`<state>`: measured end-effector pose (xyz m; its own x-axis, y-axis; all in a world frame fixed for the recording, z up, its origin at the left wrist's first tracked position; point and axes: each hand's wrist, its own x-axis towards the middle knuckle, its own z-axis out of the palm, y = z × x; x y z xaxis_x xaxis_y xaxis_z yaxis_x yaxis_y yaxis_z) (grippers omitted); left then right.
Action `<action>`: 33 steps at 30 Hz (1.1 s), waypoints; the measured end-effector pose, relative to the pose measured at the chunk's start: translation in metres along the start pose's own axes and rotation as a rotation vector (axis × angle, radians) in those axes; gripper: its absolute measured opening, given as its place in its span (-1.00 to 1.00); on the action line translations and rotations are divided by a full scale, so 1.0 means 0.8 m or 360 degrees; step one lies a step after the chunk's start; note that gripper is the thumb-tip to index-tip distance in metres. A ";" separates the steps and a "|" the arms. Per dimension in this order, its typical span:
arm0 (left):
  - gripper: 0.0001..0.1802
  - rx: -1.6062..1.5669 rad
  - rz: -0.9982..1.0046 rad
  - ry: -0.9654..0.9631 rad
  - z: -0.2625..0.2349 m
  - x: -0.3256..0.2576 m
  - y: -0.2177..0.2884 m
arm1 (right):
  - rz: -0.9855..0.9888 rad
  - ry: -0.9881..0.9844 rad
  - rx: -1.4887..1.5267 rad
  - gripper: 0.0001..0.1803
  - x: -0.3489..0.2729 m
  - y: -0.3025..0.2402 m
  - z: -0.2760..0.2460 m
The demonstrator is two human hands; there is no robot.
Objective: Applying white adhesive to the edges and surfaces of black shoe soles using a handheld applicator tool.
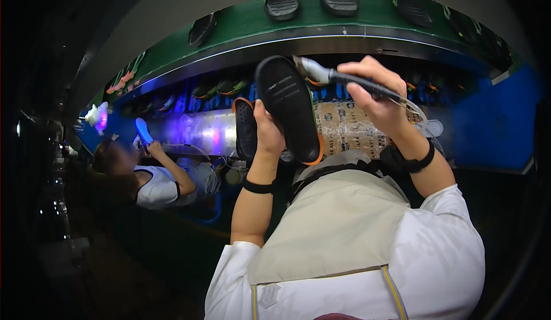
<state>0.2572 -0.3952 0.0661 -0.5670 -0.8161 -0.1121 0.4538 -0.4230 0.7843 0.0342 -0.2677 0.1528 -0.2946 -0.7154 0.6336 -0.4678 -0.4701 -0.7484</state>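
Observation:
My left hand [268,131] is closed around a black shoe sole [288,110] with an orange edge at its lower end, held up with its grooved face in view. A second black sole [246,128], also orange-edged and dotted with small holes, is beside the thumb of the same hand. Most of my left fingers are hidden behind the soles. In my right hand [379,88] is a brush [338,76] with a dark handle and pale bristles. Its bristle tip is right by the upper end of the larger sole; whether they touch I cannot tell. A pale tube or cord [422,113] trails from the handle.
Beyond my hands runs a green conveyor belt [241,26] carrying several black soles [338,2]. More shoe parts [221,88] sit on the shelf below it. Cardboard and tape cover part of the bench [350,128]. A co-worker [158,182] at left holds a blue-lit sole [142,129].

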 end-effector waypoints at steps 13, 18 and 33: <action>0.24 -0.0915 0.0238 -0.0421 0.009 0.020 0.024 | -0.0420 -0.0880 -0.0075 -0.63 -0.056 -0.010 0.066; 0.25 -0.0900 0.0297 -0.0527 -0.006 0.022 0.032 | -0.0303 -0.0699 -0.0070 -0.63 -0.048 -0.017 0.068; 0.04 0.0203 0.0245 -0.0553 0.011 0.049 0.089 | -0.0048 -0.1136 -0.0097 -0.60 -0.011 -0.009 0.045</action>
<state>0.2611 -0.4534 0.1227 -0.7077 -0.6751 0.2083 0.4747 -0.2360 0.8479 0.0705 -0.2766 0.1456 0.3267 -0.8758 0.3553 -0.5189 -0.4804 -0.7071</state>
